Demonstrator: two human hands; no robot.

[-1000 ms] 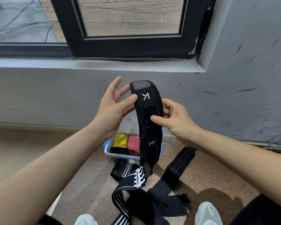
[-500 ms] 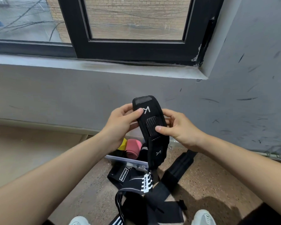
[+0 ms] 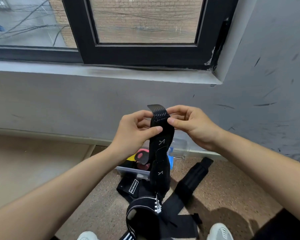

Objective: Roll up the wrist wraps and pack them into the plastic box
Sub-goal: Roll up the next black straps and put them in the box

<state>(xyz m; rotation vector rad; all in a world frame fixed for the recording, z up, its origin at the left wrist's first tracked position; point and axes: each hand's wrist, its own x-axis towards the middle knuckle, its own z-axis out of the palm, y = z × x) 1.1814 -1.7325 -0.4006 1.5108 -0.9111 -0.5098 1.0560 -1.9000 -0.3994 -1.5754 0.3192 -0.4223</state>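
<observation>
head cam | head-worn | faces forward-down | close over left hand [image 3: 134, 133], right hand [image 3: 195, 126]

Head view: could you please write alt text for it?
A left hand and a right hand pinch the top of a long black fabric wrist wrap hanging below a window. Beneath it, a clear plastic box holds a pink roll and a yellow roll; more black wraps lie on the floor.

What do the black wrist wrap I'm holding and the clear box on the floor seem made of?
Black wrist wrap: likely matte woven fabric, draping; its top tab has a shiny carbon-weave pattern. Clear box: probably glossy transparent plastic; contents show through.
</observation>
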